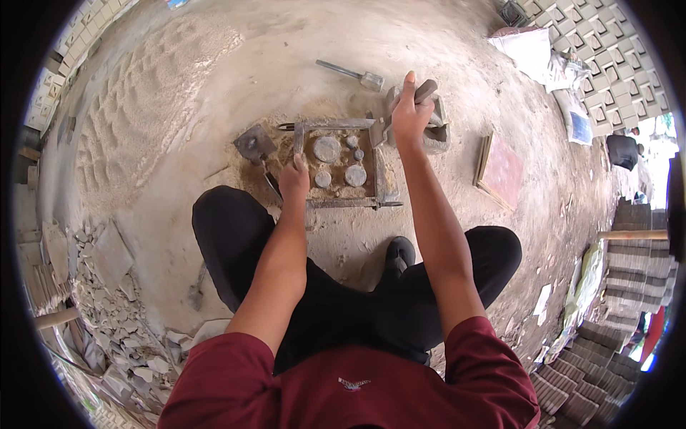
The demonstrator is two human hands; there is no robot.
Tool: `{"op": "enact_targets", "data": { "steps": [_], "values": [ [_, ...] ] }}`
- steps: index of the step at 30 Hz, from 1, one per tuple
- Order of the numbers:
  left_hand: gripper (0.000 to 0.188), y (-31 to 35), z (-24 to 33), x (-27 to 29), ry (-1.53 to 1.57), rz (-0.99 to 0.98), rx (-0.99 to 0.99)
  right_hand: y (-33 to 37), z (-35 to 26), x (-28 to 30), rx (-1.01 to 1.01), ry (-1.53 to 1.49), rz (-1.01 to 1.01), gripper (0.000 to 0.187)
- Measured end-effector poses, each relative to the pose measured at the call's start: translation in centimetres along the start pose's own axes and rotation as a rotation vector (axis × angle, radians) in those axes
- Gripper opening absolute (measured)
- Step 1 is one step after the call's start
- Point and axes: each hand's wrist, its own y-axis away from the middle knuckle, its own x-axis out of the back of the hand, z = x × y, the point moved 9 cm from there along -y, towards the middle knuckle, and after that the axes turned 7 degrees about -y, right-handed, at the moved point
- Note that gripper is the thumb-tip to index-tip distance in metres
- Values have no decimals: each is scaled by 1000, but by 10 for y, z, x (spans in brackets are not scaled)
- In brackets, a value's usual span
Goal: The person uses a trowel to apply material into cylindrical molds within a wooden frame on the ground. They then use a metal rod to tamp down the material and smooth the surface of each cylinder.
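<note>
Frame [336, 124] clasped by left hand [294, 180], grey bar [426, 89] gripped in closed right hand [411, 121]. Prep around discs [327, 149] seemingly underway; frame should be kept steady next.

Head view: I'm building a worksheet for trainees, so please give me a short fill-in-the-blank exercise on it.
The left hand is at the ____ side of the frame.
Round pieces inside the frame number ____.
The hammer lies nearer the ____ hand.
The trousers are ____.
Missing words: left; five; right; black.
</note>
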Motion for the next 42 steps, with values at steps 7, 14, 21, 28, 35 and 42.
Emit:
{"op": "enact_targets", "data": {
  "steps": [7, 14, 21, 28, 35, 42],
  "values": [
    [61, 4, 9, 7, -113, 75, 1, 6, 76, 1, 138, 217, -46, 41],
    [61, 7, 7, 2, -105, 96, -4, 8, 71, -5, 301, 324, -50, 47],
    [62, 8, 9, 9, -96, 82, 7, -4, 57, -31, 268, 418, -152, 43],
    [61, -1, 8, 6, -105, 90, -4, 4, 66, -3, 90, 306, -111, 47],
    [65, 7, 9, 5, -94, 49, 13, 30, 31, -4, 389, 514, -115, 45],
    [64, 7, 3, 10, -91, 44, 58, 35, 62, 3, -27, 421, -185, 43]
  ]
}}
